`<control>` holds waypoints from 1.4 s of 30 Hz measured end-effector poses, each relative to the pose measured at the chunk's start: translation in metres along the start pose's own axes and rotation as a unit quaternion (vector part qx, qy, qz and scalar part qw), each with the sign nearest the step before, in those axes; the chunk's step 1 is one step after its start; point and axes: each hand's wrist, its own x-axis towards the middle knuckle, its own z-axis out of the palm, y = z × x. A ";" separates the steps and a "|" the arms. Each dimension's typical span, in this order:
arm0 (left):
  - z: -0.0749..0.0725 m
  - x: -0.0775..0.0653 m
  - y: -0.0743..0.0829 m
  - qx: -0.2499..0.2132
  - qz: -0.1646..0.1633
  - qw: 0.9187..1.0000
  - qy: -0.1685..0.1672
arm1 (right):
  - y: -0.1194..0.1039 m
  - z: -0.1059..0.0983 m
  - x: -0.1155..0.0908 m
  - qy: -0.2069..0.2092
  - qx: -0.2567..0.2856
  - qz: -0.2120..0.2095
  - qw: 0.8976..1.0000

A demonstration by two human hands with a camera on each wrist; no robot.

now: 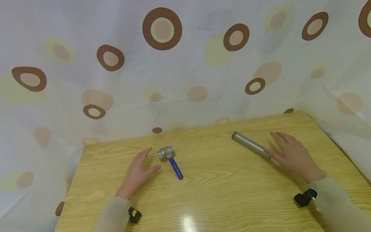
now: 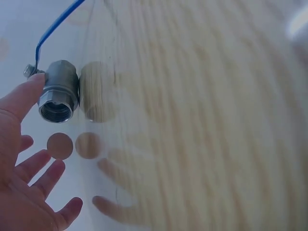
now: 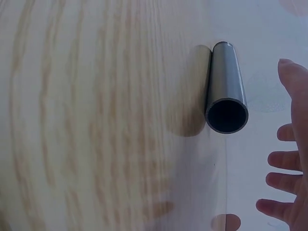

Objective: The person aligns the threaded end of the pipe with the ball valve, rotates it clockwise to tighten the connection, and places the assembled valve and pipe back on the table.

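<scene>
On the wooden table lies a metal ball valve (image 1: 166, 153) with a long blue lever handle (image 1: 176, 168) pointing toward the front. My left hand (image 1: 138, 175) is just left of it, fingers spread and relaxed, holding nothing. The left wrist view shows the threaded opening of the valve (image 2: 58, 91) facing that hand (image 2: 26, 192). Farther right lies a plain metal pipe (image 1: 250, 145), slanting toward my right hand (image 1: 293, 156). That hand is spread beside the pipe's near end and grips nothing. In the right wrist view the hollow pipe (image 3: 226, 86) stands apart from the fingers (image 3: 284, 182).
The wooden table (image 1: 212, 194) fills the lower part of the head view. A white curtain (image 1: 181, 72) with brown and yellow circles hangs behind it and along both sides. Each wrist wears a small black camera, on the left (image 1: 135, 214) and right (image 1: 305, 197).
</scene>
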 end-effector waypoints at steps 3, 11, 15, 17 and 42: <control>0.002 0.002 0.002 -0.033 -0.004 0.999 0.002 | -0.001 0.000 0.000 0.001 -0.002 -0.002 1.000; 0.011 0.008 0.001 -0.074 0.000 0.997 0.015 | -0.001 -0.003 -0.002 -0.010 0.005 0.013 1.000; 0.015 0.011 0.002 -0.080 0.002 0.997 0.016 | -0.001 -0.002 -0.002 -0.001 0.006 0.006 1.000; 0.016 0.012 0.004 -0.082 0.001 0.997 0.017 | -0.002 -0.001 -0.002 0.005 0.005 0.001 1.000; 0.028 0.027 0.010 -0.162 -0.015 0.987 0.012 | -0.001 -0.002 -0.006 0.009 0.024 0.013 1.000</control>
